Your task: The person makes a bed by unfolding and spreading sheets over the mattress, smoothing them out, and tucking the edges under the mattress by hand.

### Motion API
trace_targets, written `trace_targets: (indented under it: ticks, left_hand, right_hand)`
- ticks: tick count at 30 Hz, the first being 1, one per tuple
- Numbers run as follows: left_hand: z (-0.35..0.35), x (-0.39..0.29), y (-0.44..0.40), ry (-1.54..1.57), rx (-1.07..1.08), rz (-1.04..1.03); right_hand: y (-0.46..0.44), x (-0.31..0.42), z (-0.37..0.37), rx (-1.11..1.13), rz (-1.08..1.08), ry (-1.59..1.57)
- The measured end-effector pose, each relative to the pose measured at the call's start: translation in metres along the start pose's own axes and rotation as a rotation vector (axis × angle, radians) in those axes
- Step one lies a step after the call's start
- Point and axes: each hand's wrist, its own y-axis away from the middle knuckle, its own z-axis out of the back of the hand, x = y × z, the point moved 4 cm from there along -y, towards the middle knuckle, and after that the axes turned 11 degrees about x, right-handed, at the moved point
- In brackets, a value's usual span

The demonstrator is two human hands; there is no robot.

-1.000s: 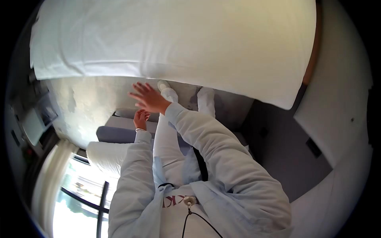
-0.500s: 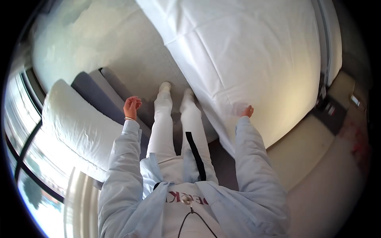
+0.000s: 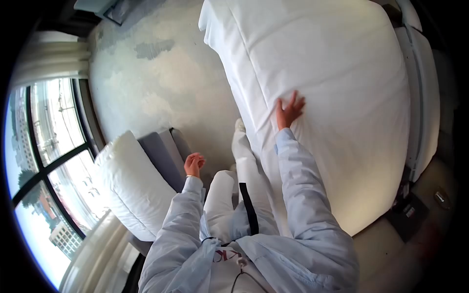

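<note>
My right hand point(image 3: 289, 110) rests on the white sheet point(image 3: 332, 63) of the bed, its fingers spread over the cloth near the side edge. Small creases run from around that hand. My left hand point(image 3: 194, 164) hangs in the air left of my legs, fingers curled loosely; whether anything is inside is hidden. Beside it lies a puffy white duvet or pillow point(image 3: 134, 188) on a grey sofa point(image 3: 163, 156).
A large window point(image 3: 56, 146) with dark frames and a pale curtain point(image 3: 95, 249) fills the left side. Mottled grey floor point(image 3: 171, 83) lies between window and bed. A padded headboard point(image 3: 422, 102) stands at the right, with a dark nightstand point(image 3: 409, 215) near it.
The view has turned, and the bed now runs along my right side. My right hand has moved from near my left hand onto the sheet, farther up than half a second ago.
</note>
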Motion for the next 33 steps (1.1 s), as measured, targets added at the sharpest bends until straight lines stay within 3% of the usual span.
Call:
trace_targets:
  ticks: [3, 5, 7, 9, 13, 15, 18, 22, 24, 25, 26, 28, 29, 30, 31, 33]
  left_hand:
    - [-0.073, -0.067, -0.044, -0.058, 0.109, -0.001]
    - [-0.125, -0.117, -0.071, -0.197, 0.247, -0.063]
    - [-0.164, -0.16, -0.104, -0.273, 0.329, -0.096]
    - [-0.193, -0.198, -0.136, -0.334, 0.377, -0.118]
    - [-0.229, -0.268, -0.212, -0.378, 0.38, 0.051]
    - [-0.232, -0.291, -0.267, -0.366, 0.337, 0.088]
    - [-0.233, -0.318, -0.353, -0.378, 0.255, 0.192]
    - [-0.258, -0.351, -0.425, -0.065, 0.279, 0.437]
    - [-0.275, -0.37, -0.444, -0.079, 0.232, 0.519]
    - [-0.281, -0.374, -0.457, -0.119, 0.179, 0.571]
    - [-0.286, -0.377, -0.469, -0.174, 0.207, 0.622]
    - [-0.286, -0.38, -0.497, -0.299, 0.291, 0.704]
    - [-0.287, -0.379, -0.508, -0.373, 0.341, 0.733]
    - [-0.293, -0.382, -0.51, -0.38, 0.322, 0.731]
    - [-0.296, -0.379, -0.523, -0.426, 0.344, 0.705]
    - [-0.287, -0.364, -0.559, -0.391, 0.328, 0.645]
  right_hand:
    - [-0.033, 0.083, 0.007, 0.392, 0.384, -0.145]
    - [-0.05, 0.105, 0.007, 0.95, 0.553, -0.526]
    - [-0.06, 0.116, 0.033, 0.971, 0.575, -0.496]
    - [-0.073, 0.103, 0.072, 0.529, 0.552, -0.43]
    - [-0.068, -0.016, 0.082, 0.015, 0.094, -0.428]
    - [-0.041, -0.095, 0.07, -0.038, -0.099, -0.331]
    - [0.025, -0.185, 0.062, -0.07, -0.526, -0.622]
    - [0.084, -0.166, 0.053, -0.08, -0.921, -0.55]
    - [0.088, -0.151, 0.025, -0.155, -0.913, -0.509]
    - [0.092, -0.171, -0.007, -0.182, -0.834, -0.66]
    - [0.056, -0.099, -0.009, -0.264, -0.742, -0.278]
    - [-0.027, 0.017, -0.012, -0.175, -0.765, 0.082]
    - [-0.07, 0.069, -0.016, -0.203, -0.704, 0.144]
    - [-0.097, 0.091, -0.025, -0.256, -0.514, 0.106]
    - [-0.138, 0.131, -0.026, -0.22, -0.493, 0.139]
    - [-0.205, 0.199, -0.032, -0.08, -0.177, 0.076]
